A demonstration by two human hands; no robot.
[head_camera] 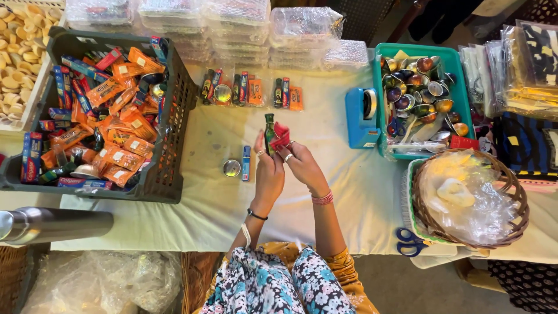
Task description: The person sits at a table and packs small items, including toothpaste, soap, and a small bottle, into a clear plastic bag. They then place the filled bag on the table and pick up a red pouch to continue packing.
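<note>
The person's left hand (268,168) and right hand (301,164) were up together over the white cloth-covered surface (337,192). The left hand was curled around a small dark green bottle (269,129), holding it upright so the top poked out above the fingers. The right hand pinched a small red packet (281,134) right against the bottle, so the two things touched and stayed side by side, like a little bundle.

Just left of the left hand, a small round silver tin (231,168) and a thin blue stick-shaped pack (246,163) lay on the surface, near enough to grab. Farther left stood a big dark plastic crate (174,104) full of orange packets and blue boxes. Past the fingertips, little finished-looking bundles (250,92) lay in a row. To the right of the right hand sat a blue tape holder (361,119), and next to it a green plastic tub (459,64) full of shiny round tins. Blue-handled scissors (411,243) lay near the woven basket (517,192).
</note>
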